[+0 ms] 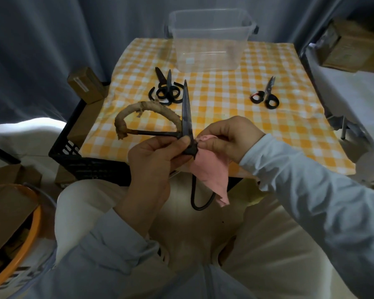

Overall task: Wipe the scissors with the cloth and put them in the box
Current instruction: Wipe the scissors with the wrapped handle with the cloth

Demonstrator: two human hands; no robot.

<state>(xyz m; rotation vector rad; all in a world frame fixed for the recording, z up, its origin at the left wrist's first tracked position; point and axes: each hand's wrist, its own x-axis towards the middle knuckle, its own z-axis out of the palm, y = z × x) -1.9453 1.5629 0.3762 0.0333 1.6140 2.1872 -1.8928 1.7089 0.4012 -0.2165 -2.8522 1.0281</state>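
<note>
The person wears a pale grey-blue long-sleeved top. The left sleeve point(108, 244) and the right sleeve point(300, 180) are loose and creased, each ending in a plain cuff at the wrist. The left hand point(151, 156) and right hand point(229, 137) are bare. Cream trousers point(257, 244), softly wrinkled, cover the lap.

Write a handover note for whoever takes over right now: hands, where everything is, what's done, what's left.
Left hand grips the big scissors near the pivot, with the blades pointing away from the person.
Right hand pinches the cloth against the blade base.
Box stands at the far edge of the table; nothing shows in it.
Black scissors lie heaped on the left, and the red-handled pair on the right.
Done: nothing boxed.
Left: finish wiping the big scissors, box them, then wipe and box the rest.
</note>
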